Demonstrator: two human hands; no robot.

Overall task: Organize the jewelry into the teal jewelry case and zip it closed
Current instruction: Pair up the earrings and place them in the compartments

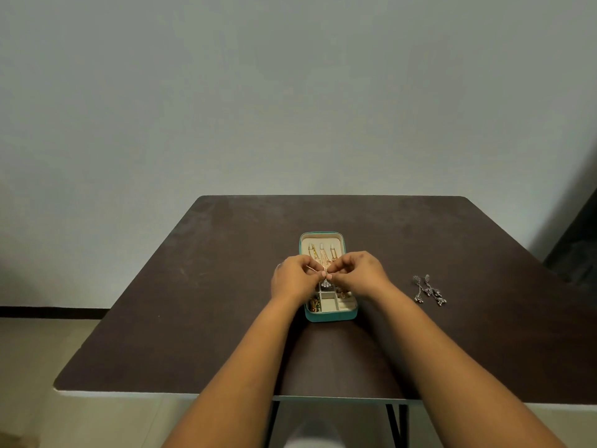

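The teal jewelry case lies open on the dark table, cream lining up, with gold chains hanging in its far half and small compartments in its near half. Both hands hover over the case's middle. My left hand and my right hand together pinch a small silver earring that dangles between their fingertips. A thin gold piece sticks out to the left between the left hand's fingers. A pair of long silver dangle earrings lies on the table to the right of the case.
The dark brown table stands against a plain grey wall. Its front edge runs just below my forearms, and its black legs show underneath. A dark object stands at the far right edge of the view.
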